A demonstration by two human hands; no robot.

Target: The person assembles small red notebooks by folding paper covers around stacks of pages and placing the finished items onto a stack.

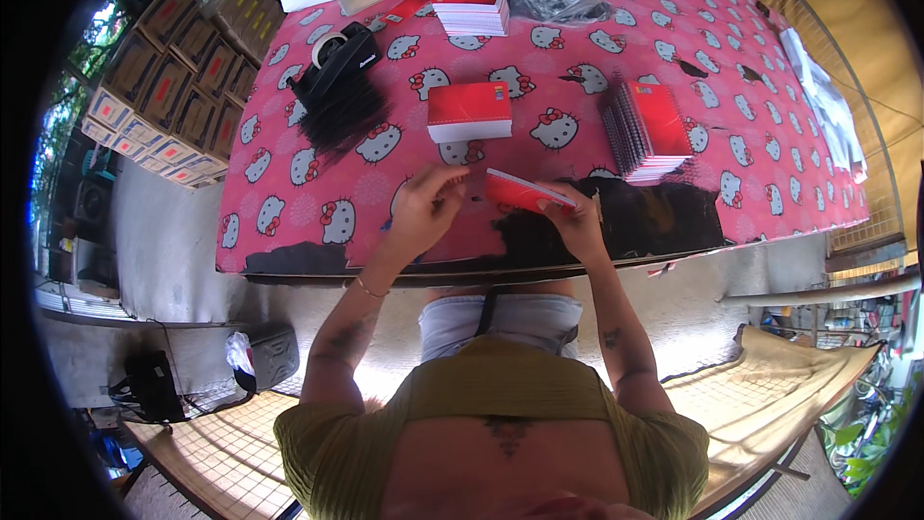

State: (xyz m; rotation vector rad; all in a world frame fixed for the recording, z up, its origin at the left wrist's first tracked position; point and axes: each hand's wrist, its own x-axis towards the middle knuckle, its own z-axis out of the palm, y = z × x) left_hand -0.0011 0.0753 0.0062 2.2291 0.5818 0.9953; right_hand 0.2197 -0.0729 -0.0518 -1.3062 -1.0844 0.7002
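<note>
Head view: red notebook (520,191) pinched in right hand (576,217), left hand (428,207) half-curled just beside its left end.

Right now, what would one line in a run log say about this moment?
left hand: at red booklet's left end | right hand: grips booklet | table: pink cartoon-cat cloth | beyond: red-white stack, tape dispenser

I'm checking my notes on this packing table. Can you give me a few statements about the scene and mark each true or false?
1. The right hand holds a red notebook. True.
2. The tape dispenser sits to the person's right. False: it is on the left side of the table.
3. A stack of spiral notebooks lies right of the hands. True.
4. The tablecloth is plain blue. False: it is pink with cartoon cats.
5. The left hand rests on the dispenser. False: it is near the held notebook.
</note>
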